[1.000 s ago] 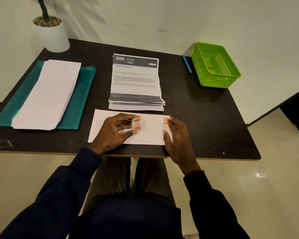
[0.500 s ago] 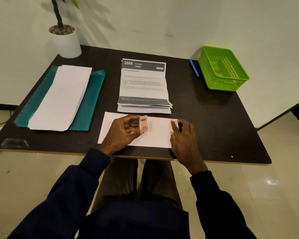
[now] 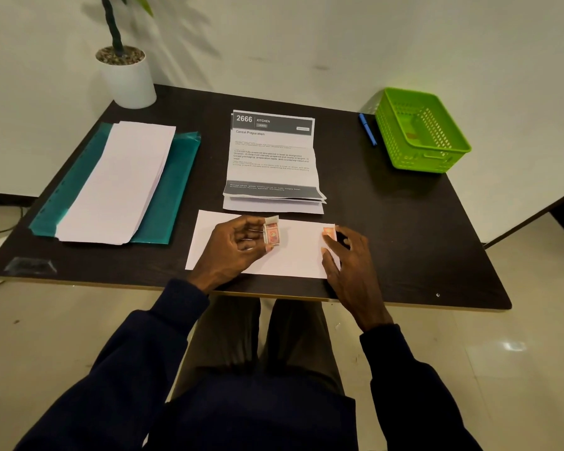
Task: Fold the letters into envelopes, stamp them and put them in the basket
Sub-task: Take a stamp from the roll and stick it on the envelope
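Your left hand [image 3: 238,247] lies over the left half of the white envelope [image 3: 293,258]. Its thumb and fingers curl in and pinch a little stamp strip [image 3: 272,234], so this hand is clamped on the strip. The strip is orange and white and stands up over the middle of the envelope. Your right hand [image 3: 350,258] sits at the right end of the envelope. Its fingers are straight and spread apart and it holds nothing. One fingertip presses on an orange stamp [image 3: 329,232] in the top right corner of the envelope, and the thumb lies on the paper below it. The envelope lies flat on the dark counter [image 3: 404,229], close to the near edge, right in front of you. Just behind it is a pile of letters [image 3: 272,157]. The top sheet is creased across and says "2666 KITCHEN" and "Cereal Preparation". The green basket [image 3: 437,157] stands at the far right corner, well apart from the envelope. There is a small brown spot inside it, but you cannot tell what that is. A blue pen [image 3: 368,129] lies just to the left of the basket. On the left side of the counter a teal folder [image 3: 176,190] lies flat with a stack of white paper [image 3: 118,180] on top. A white pot [image 3: 129,81] with a green stem stands at the far left corner. Dark blue sleeves cover both your arms.
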